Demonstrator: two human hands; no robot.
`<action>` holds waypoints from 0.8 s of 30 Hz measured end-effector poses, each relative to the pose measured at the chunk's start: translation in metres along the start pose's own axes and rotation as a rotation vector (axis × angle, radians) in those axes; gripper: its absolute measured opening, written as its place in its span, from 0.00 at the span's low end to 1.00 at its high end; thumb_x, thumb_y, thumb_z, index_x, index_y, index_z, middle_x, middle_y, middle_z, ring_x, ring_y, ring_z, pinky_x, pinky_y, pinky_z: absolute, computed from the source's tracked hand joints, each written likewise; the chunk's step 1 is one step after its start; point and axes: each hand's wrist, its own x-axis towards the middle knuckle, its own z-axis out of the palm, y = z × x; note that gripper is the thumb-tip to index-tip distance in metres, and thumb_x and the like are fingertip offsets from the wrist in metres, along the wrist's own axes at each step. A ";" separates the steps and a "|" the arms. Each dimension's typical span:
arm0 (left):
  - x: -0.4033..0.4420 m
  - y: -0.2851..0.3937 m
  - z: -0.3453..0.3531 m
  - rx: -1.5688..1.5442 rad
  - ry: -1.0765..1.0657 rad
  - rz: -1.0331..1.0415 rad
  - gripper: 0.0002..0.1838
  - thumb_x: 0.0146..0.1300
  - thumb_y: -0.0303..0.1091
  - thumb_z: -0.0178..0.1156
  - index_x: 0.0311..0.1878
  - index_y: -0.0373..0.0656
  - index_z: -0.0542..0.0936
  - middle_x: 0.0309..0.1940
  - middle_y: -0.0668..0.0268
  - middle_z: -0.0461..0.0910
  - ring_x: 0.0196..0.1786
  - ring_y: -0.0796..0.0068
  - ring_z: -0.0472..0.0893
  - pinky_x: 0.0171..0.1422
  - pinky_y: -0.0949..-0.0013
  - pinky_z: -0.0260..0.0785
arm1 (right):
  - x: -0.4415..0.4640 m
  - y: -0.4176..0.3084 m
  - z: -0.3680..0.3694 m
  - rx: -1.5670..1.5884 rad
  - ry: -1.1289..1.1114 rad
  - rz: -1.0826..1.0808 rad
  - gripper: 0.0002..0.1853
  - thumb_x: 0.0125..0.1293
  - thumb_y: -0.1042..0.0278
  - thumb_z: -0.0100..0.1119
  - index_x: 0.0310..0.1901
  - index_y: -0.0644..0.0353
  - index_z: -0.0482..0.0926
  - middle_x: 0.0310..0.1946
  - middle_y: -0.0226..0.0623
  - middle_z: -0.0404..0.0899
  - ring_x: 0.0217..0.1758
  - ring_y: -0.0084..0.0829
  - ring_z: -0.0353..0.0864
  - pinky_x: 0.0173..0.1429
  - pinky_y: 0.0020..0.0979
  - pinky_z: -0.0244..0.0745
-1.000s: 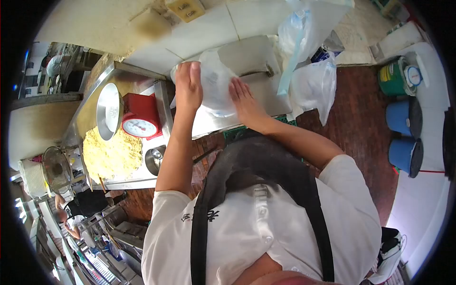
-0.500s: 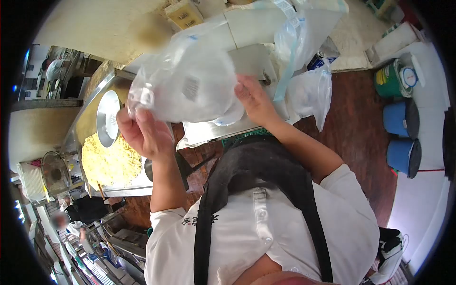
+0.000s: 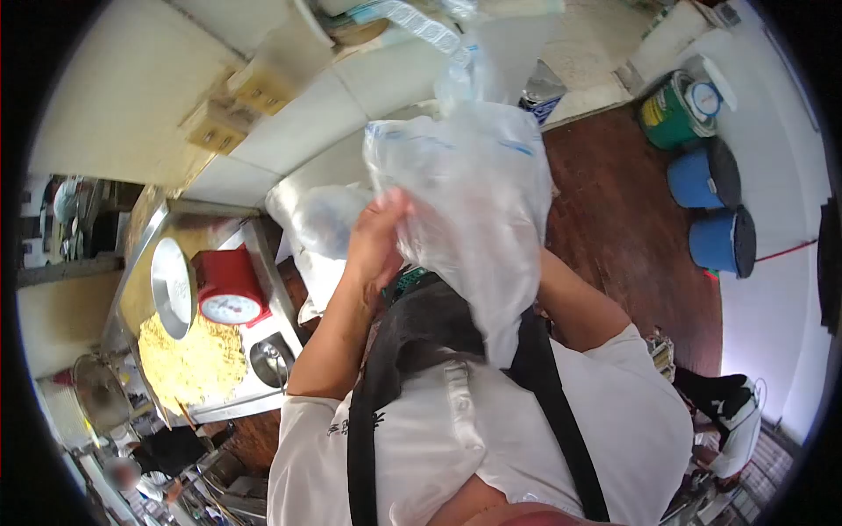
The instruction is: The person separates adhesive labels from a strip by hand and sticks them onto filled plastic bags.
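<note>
A large clear plastic bag (image 3: 465, 184) with blue marks near its top hangs in front of my chest, its lower corner pointing down over my apron. The fingers of my left hand (image 3: 379, 232) are closed on the bag's left side. My right forearm (image 3: 574, 294) reaches up behind the bag; the hand shows only as a pinkish blur through the plastic, its fingers hidden. A second clear bag (image 3: 329, 219) lies on the pale worktop, just left of my left hand. Further plastic (image 3: 469, 74) extends above the held bag, beside a printed strip.
On a steel table at left, a red dial scale (image 3: 232, 285) with a metal pan (image 3: 174, 287) stands by a heap of yellow noodle-like food (image 3: 193, 364) and a steel bowl (image 3: 270, 359). Blue buckets (image 3: 702, 175) line the right wall. Other people are at the lower edges.
The rounded bag between my hands is out of them; a bag like it lies on the worktop. My hands have moved right to a flat, hanging bag. The red scale has come into view.
</note>
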 end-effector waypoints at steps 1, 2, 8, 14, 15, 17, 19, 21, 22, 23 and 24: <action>0.005 0.006 0.027 -0.065 -0.114 0.029 0.24 0.76 0.49 0.54 0.64 0.40 0.75 0.54 0.60 0.80 0.55 0.63 0.81 0.61 0.60 0.75 | -0.002 -0.004 -0.018 0.111 0.011 0.006 0.18 0.75 0.64 0.58 0.61 0.62 0.75 0.54 0.33 0.81 0.54 0.26 0.80 0.56 0.33 0.78; 0.006 0.012 0.057 -0.220 -0.003 0.057 0.21 0.76 0.46 0.56 0.61 0.40 0.75 0.52 0.60 0.81 0.53 0.65 0.82 0.59 0.61 0.77 | -0.003 -0.017 -0.040 0.239 0.043 0.041 0.17 0.75 0.63 0.57 0.59 0.61 0.75 0.53 0.33 0.81 0.54 0.27 0.81 0.57 0.34 0.78; 0.135 -0.043 0.073 -0.001 -0.027 -0.052 0.19 0.77 0.45 0.56 0.59 0.41 0.77 0.50 0.63 0.82 0.48 0.70 0.83 0.53 0.63 0.79 | 0.022 -0.090 -0.093 0.300 0.562 0.032 0.09 0.77 0.63 0.53 0.46 0.59 0.77 0.43 0.34 0.82 0.48 0.29 0.82 0.54 0.34 0.80; 0.254 -0.203 -0.026 0.464 0.184 0.011 0.16 0.75 0.43 0.56 0.43 0.38 0.82 0.34 0.60 0.86 0.34 0.61 0.84 0.45 0.56 0.78 | 0.025 0.036 -0.255 -0.129 0.632 0.032 0.07 0.75 0.69 0.56 0.49 0.60 0.77 0.39 0.34 0.82 0.44 0.29 0.82 0.49 0.33 0.80; 0.253 -0.202 -0.026 0.793 0.222 0.044 0.16 0.74 0.42 0.56 0.42 0.37 0.82 0.34 0.56 0.86 0.35 0.56 0.84 0.46 0.53 0.78 | 0.027 0.052 -0.276 -0.256 0.609 0.040 0.06 0.75 0.70 0.56 0.49 0.60 0.77 0.39 0.35 0.82 0.44 0.29 0.82 0.48 0.32 0.80; 0.241 -0.199 -0.025 1.455 0.282 0.106 0.16 0.71 0.42 0.57 0.41 0.35 0.81 0.33 0.48 0.85 0.38 0.45 0.84 0.48 0.49 0.76 | 0.030 0.060 -0.279 -0.456 0.679 0.213 0.06 0.73 0.71 0.56 0.48 0.61 0.77 0.38 0.37 0.82 0.44 0.30 0.82 0.46 0.32 0.79; 0.261 -0.207 -0.031 1.443 0.258 0.090 0.17 0.70 0.42 0.57 0.43 0.35 0.82 0.35 0.43 0.84 0.43 0.39 0.83 0.49 0.47 0.75 | 0.038 0.068 -0.297 -0.815 0.652 0.252 0.07 0.72 0.72 0.56 0.48 0.62 0.78 0.37 0.39 0.81 0.43 0.31 0.82 0.45 0.33 0.78; 0.264 -0.223 -0.045 1.467 0.243 0.079 0.17 0.68 0.43 0.57 0.43 0.35 0.82 0.36 0.41 0.83 0.45 0.37 0.83 0.50 0.46 0.75 | 0.039 0.087 -0.317 -1.318 0.506 0.169 0.08 0.71 0.71 0.56 0.48 0.63 0.77 0.37 0.42 0.81 0.43 0.33 0.82 0.46 0.33 0.78; 0.274 -0.222 -0.048 1.501 0.237 0.110 0.18 0.68 0.43 0.57 0.43 0.35 0.82 0.37 0.41 0.84 0.46 0.37 0.83 0.51 0.46 0.75 | 0.041 0.076 -0.319 -1.272 0.451 0.355 0.13 0.71 0.69 0.57 0.53 0.64 0.75 0.37 0.44 0.83 0.44 0.38 0.83 0.49 0.38 0.78; 0.285 -0.220 -0.054 1.536 0.230 0.138 0.18 0.67 0.44 0.57 0.43 0.36 0.82 0.37 0.41 0.84 0.47 0.38 0.83 0.51 0.46 0.75 | 0.042 0.065 -0.321 -1.209 0.468 0.272 0.15 0.71 0.69 0.57 0.56 0.63 0.74 0.39 0.44 0.83 0.45 0.38 0.83 0.51 0.39 0.77; 0.290 -0.229 -0.070 1.333 0.248 0.033 0.22 0.62 0.46 0.65 0.50 0.36 0.81 0.43 0.43 0.85 0.49 0.42 0.84 0.55 0.47 0.76 | 0.034 0.060 -0.327 -1.144 0.480 0.204 0.17 0.72 0.68 0.57 0.58 0.63 0.72 0.42 0.45 0.83 0.47 0.39 0.83 0.54 0.40 0.77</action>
